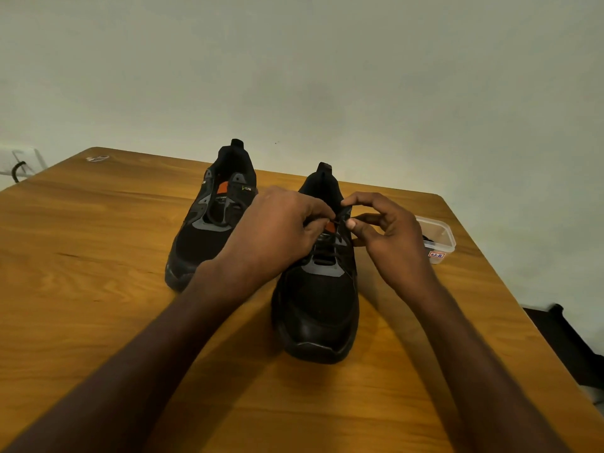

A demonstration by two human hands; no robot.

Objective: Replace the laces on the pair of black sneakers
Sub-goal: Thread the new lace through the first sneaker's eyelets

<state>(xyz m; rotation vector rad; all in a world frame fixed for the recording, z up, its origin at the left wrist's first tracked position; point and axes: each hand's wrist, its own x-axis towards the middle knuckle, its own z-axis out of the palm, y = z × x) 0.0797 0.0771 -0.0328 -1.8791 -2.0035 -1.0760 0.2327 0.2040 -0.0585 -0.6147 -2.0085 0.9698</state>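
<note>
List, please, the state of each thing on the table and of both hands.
Near sneaker: upright, laced, being worked on.
Far sneaker: upright, untouched.
Lace: pinched at the top eyelets.
Left hand: pinches the lace.
Right hand: pinches the lace.
Plastic container: lidless, something dark inside.

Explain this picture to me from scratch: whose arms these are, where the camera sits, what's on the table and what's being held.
There is no machine here. A person wears one wide-angle camera on the head, looking forward and down, so the two bare arms are their own. On the wooden table stand two black sneakers with their toes toward the person. The far sneaker sits untouched on the left. Both hands work at the top eyelets of the near sneaker: the left hand and the right hand each pinch its black lace. To the right is a small clear plastic container with something dark inside.
</note>
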